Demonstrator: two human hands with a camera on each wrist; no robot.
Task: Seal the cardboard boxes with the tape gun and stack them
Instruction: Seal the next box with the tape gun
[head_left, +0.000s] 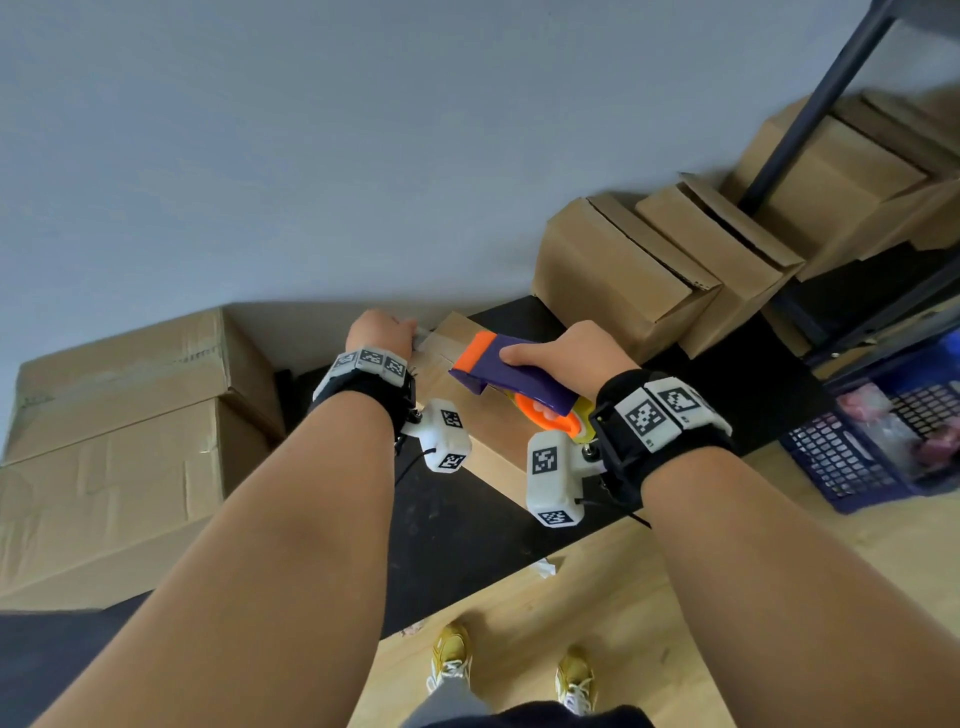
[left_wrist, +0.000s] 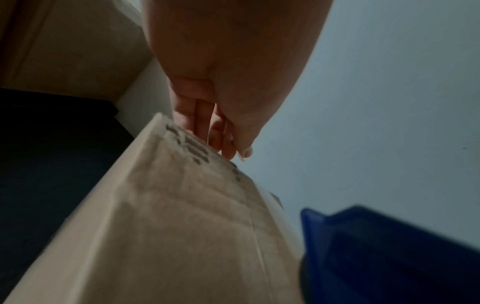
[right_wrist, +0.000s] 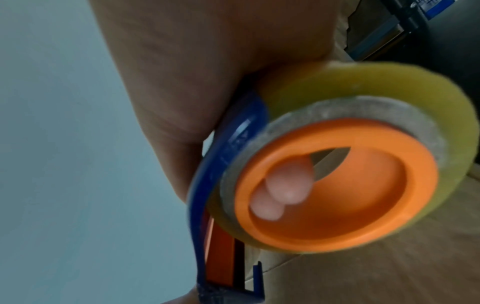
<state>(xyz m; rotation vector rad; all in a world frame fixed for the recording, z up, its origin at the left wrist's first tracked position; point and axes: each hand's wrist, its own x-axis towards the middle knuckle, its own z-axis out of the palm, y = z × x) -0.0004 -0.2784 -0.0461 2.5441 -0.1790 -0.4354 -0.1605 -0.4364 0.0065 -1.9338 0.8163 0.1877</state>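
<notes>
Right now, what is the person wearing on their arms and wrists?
Both forearms are bare, no sleeves. Each wrist carries a black strap topped with white blocks printed with black square markers. A white camera housing with the same markers hangs beneath each wrist, trailing a thin black cable.

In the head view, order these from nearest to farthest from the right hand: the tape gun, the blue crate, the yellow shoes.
From the right hand:
1. Tape gun: held in this hand, over the box.
2. Blue crate: on the floor, to the right.
3. Yellow shoes: at the bottom, on the wooden floor.
</notes>
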